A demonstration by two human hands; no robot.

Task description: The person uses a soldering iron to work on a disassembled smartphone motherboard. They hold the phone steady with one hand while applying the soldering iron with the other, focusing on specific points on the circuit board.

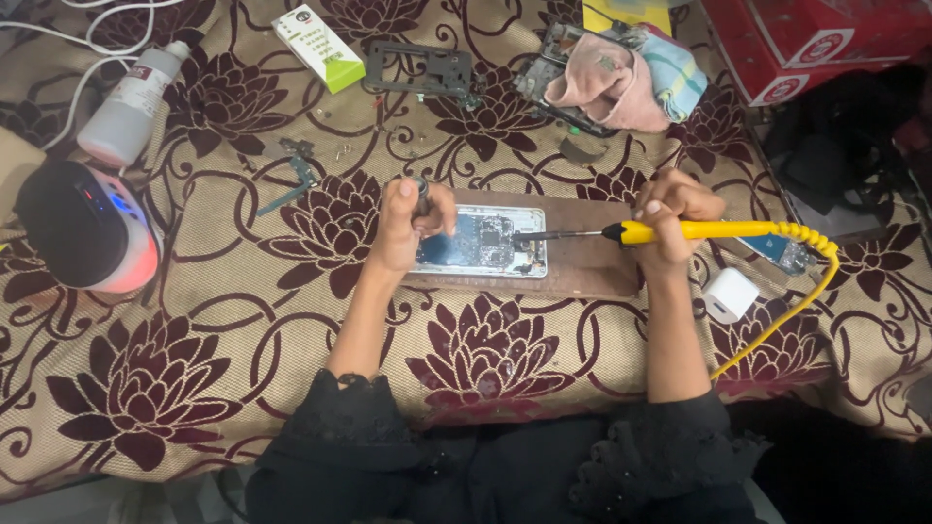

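We had the opened phone [482, 243] on a wooden board [582, 262]. Our left hand [408, 223] pinched what looked like a small ring at its left end; our right hand [670, 228] gripped the yellow soldering iron [680, 231], best held steady, tip touching only the joint.

We found the opened phone [482, 243] lying on a board [582, 262] at the middle of the table [243, 320]. A bottle [131, 102] and lamp [83, 228] lay to its left, a charger plug [729, 294] to its right, and a phone frame [419, 71] and cloth [621, 82] behind it.
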